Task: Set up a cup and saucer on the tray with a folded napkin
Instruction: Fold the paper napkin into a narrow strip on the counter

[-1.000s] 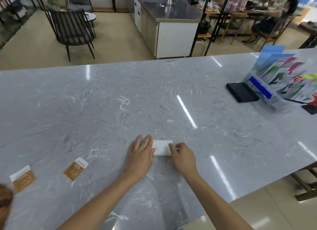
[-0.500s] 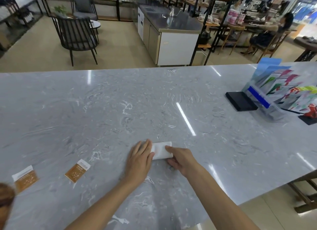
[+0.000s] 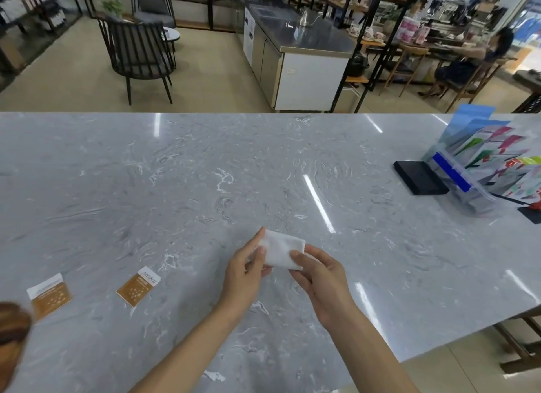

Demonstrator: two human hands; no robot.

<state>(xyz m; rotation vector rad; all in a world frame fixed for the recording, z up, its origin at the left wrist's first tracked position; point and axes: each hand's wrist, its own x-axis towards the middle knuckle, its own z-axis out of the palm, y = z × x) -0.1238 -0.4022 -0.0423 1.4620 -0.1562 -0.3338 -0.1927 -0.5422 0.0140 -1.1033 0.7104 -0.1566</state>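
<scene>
Head view: left hand (image 3: 244, 271) and right hand (image 3: 317, 275) pinch folded napkin (image 3: 281, 250) above surface (image 3: 205, 187); lower fingers hidden. Brown object (image 3: 11, 331) at 8 o'clock cut off, unidentifiable.

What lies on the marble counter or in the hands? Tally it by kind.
White folded napkin, held by left hand and right hand: 1
Orange sachets: 2
Black pad: 1
Clear brochure holder: 1
Total: 5

open marble counter (image 3: 205, 187) ahead; two sachets (image 3: 138, 286) lie left, leaflet rack (image 3: 480, 170) blocks far right
</scene>
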